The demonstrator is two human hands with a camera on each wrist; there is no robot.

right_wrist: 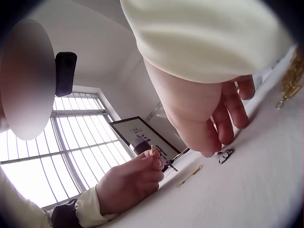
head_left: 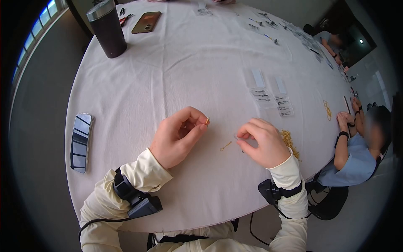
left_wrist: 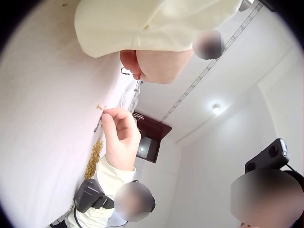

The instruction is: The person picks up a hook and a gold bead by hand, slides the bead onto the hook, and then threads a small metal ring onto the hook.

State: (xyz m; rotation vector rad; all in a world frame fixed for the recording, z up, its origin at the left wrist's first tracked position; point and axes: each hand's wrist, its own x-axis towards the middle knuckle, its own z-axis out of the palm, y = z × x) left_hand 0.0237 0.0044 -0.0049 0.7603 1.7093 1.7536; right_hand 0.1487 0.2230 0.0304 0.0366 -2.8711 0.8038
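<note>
My left hand (head_left: 178, 136) pinches a small gold piece (head_left: 208, 121) between thumb and index finger, above the cloth. In the left wrist view a thin wire loop (left_wrist: 126, 71) stands out from these fingertips. To the right, my right hand (head_left: 266, 143) is low over the cloth, fingers curled, with a small greyish wire bit (head_left: 236, 136) at the thumb and index tips; its shape is unclear. A thin gold piece (head_left: 226, 146) lies between the hands. Dark wire pieces (right_wrist: 226, 156) lie beside the right fingertips. The gold pile (head_left: 289, 143) is partly behind the right hand.
Two clear compartment boxes (head_left: 262, 97) (head_left: 283, 105) with dark hooks stand beyond the right hand. A phone (head_left: 81, 143) lies left; a tumbler (head_left: 108, 31) and another phone (head_left: 146, 22) are farther back. Gold loops (head_left: 327, 110) lie right, near a seated person (head_left: 352, 157).
</note>
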